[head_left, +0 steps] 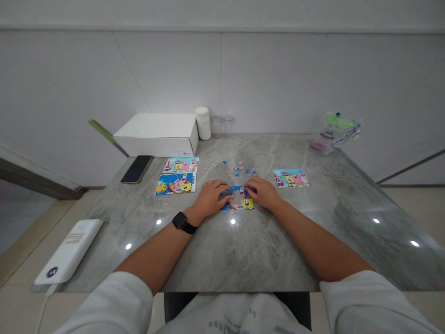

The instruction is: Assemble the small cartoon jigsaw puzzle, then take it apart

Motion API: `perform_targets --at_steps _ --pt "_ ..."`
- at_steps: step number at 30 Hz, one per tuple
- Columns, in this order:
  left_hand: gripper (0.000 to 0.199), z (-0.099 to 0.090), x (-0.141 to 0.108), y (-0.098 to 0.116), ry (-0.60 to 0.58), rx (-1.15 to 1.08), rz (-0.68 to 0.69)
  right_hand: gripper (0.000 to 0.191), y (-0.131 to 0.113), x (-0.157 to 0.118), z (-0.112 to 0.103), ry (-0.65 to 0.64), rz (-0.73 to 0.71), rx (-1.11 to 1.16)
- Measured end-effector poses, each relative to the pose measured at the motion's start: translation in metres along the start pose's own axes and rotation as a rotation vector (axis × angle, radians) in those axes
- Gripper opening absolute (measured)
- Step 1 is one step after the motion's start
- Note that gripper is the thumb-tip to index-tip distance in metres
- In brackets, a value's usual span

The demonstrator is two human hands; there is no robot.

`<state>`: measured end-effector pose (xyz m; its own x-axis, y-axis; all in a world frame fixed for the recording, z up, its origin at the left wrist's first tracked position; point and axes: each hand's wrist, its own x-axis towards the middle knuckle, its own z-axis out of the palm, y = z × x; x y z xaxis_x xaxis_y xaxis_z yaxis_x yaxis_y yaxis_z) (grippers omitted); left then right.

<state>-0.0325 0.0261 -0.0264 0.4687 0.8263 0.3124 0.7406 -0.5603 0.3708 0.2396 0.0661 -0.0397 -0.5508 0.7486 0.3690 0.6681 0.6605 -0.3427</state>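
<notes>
A partly assembled jigsaw puzzle [237,207] with a blue border and cartoon figures lies flat on the grey table, a gap showing in its middle. My left hand [212,197] grips its left side, thumb on the surface and fingers curled over the upper left corner. At the upper right corner, the bent fingers and thumb of my right hand [264,192] close on the edge. Whether either hand also holds a single piece is hidden by the fingers. Just beyond the puzzle, several loose jigsaw pieces [237,175] are scattered, mostly blue, some pink or yellow.
Cartoon picture cards [181,164] lie on the left, another card [292,178] on the right. Farther left are a phone [137,169] and a cabled power bank [69,250]. A white box [156,134], white bottle [203,123], glasses [222,127] and plastic bag [335,132] line the back.
</notes>
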Motion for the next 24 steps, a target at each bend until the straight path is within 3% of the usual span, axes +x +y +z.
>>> perform_targets --at_steps 6,9,12,17,24 --pt "0.025 -0.021 -0.003 -0.017 0.113 -0.004 -0.090 0.015 0.005 -0.004 -0.006 0.027 0.025 -0.006" --pt "0.025 -0.034 -0.008 -0.027 0.040 -0.013 -0.041 0.018 0.008 -0.007 -0.014 -0.030 -0.016 -0.008" --pt "0.038 -0.042 -0.013 -0.033 -0.057 -0.010 0.024 0.024 0.010 -0.010 -0.023 -0.115 -0.069 0.017" --pt "0.052 -0.040 -0.017 -0.034 -0.151 0.025 0.053 0.027 0.009 -0.013 -0.028 -0.187 -0.095 0.046" --pt "0.044 -0.040 -0.016 -0.031 -0.185 0.008 0.061 0.027 0.004 -0.013 -0.027 -0.202 -0.083 0.040"
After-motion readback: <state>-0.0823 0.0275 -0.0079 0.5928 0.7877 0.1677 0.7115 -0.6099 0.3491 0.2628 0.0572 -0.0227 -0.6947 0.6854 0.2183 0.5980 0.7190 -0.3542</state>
